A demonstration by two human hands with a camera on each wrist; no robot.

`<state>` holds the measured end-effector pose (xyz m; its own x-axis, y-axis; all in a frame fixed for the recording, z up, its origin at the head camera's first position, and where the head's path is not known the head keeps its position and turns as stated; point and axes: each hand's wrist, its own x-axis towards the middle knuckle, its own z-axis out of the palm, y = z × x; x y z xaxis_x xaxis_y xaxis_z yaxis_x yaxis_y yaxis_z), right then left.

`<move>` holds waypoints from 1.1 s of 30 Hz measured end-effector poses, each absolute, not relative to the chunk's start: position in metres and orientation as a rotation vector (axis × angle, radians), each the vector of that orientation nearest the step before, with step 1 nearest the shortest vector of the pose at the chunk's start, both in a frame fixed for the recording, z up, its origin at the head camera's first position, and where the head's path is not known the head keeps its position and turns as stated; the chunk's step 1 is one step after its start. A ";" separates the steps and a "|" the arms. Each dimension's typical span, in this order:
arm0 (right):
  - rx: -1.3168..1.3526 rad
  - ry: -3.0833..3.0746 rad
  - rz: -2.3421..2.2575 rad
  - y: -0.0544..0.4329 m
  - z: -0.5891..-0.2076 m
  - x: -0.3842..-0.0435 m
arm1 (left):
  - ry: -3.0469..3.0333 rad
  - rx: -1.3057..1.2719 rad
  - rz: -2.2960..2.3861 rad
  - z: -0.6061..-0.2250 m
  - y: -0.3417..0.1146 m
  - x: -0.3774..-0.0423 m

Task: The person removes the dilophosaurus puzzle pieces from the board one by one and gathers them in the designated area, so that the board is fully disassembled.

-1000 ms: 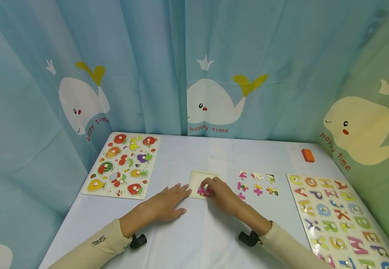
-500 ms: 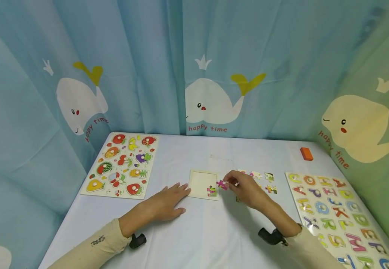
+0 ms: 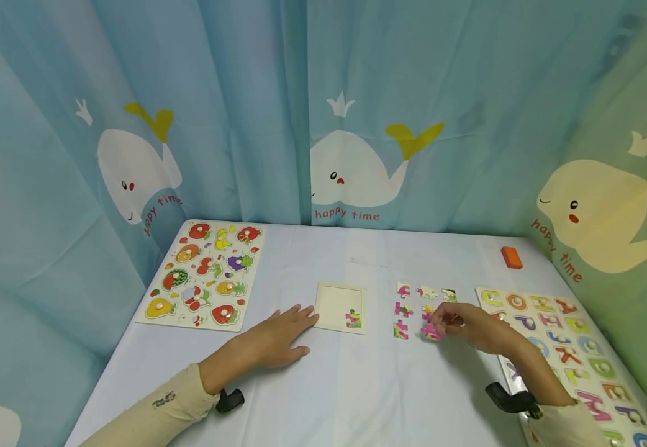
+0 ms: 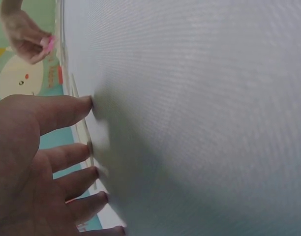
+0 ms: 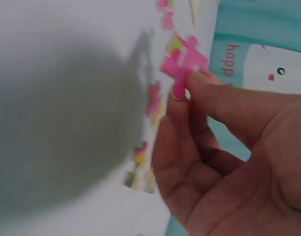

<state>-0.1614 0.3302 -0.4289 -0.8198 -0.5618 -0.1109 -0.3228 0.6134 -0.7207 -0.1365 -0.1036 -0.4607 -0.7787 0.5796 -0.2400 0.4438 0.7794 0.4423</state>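
Note:
My left hand (image 3: 279, 338) lies with straight, spread fingers on the white tabletop, its fingertips right at the left edge of a small square puzzle tray (image 3: 331, 301). One pink-and-green jigsaw piece (image 3: 353, 318) sits in the tray's near right corner. Farther right, my right hand (image 3: 471, 326) pinches a mostly pink jigsaw piece (image 5: 187, 64) between thumb and fingers, held up among the loose pieces. Those loose jigsaw pieces (image 3: 403, 309) lie in rough rows right of the tray; some are partly covered by the right hand. The left wrist view shows the left thumb (image 4: 67, 110) and fingertips touching the cloth.
A fruit peg board (image 3: 203, 276) lies at the back left. An alphabet peg board (image 3: 547, 326) takes up the right side, partly under the right forearm. Near the back right corner stands an orange block (image 3: 511, 257). A blue whale-print curtain (image 3: 256, 124) hangs round the table.
My right hand has moved right from the tray to the loose pieces, carrying the pink jigsaw piece. The green-and-pink piece stays in the tray corner. My left hand has stayed still.

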 end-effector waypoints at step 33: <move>-0.507 2.803 -0.757 0.264 -0.435 -0.163 | 2.611 0.788 0.515 -0.461 -0.103 -0.136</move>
<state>-0.1630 0.2638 -0.4346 -0.9227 -0.3734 -0.0962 -0.2743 0.8109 -0.5169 -0.1356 -0.1031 -0.4606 -0.7780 0.5826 -0.2349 0.4497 0.7776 0.4393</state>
